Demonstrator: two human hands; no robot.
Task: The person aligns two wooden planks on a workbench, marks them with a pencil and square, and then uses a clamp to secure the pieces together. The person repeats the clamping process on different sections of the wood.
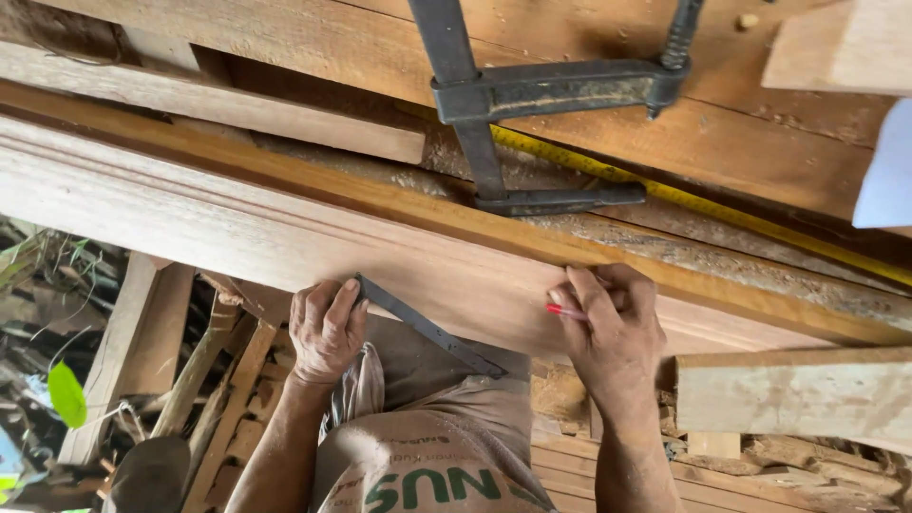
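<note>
The left hand (326,330) presses a dark metal square (432,331), fingers closed on its corner, against the plank's (190,214) near edge. The right hand (613,332) pinches a red pencil (562,311) beside it, tip on the wood.

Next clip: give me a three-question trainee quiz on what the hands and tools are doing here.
1. True or false: the left hand presses a dark metal square against the long reddish wooden plank.
2. What does the right hand hold? A) red pencil B) hammer C) chisel
3. Which tool lies beside the dark metal bar clamp?

Key: 1 true; 2 A; 3 the yellow tape measure.
</note>
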